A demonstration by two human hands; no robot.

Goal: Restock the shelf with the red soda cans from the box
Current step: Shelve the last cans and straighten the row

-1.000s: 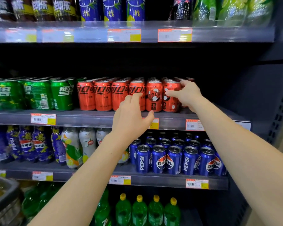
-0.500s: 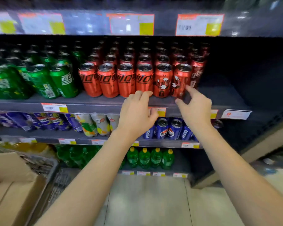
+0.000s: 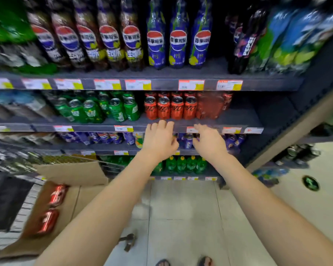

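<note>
Red soda cans (image 3: pixel 170 109) stand in rows on the middle shelf (image 3: pixel 238 120), right of the green cans. My left hand (image 3: pixel 160 139) and my right hand (image 3: pixel 210 141) hover just below that shelf's front edge, both empty with relaxed fingers, a little apart from the cans. At the lower left an open cardboard box (image 3: pixel 73 191) holds two red cans (image 3: pixel 52 208) lying on their sides. The picture is blurred by motion.
Green cans (image 3: pixel 104 110) fill the shelf's left part. Tall cola bottles (image 3: pixel 131 39) line the shelf above, blue cans (image 3: pixel 188 141) the one below, green bottles (image 3: pixel 185 164) the lowest. The shelf is bare right of the red cans. Tiled floor (image 3: pixel 181 217) lies below.
Both hands have drawn back from the red cans and dropped below the shelf edge. The view has pulled away and tilted down, bringing the box with two cans into sight.
</note>
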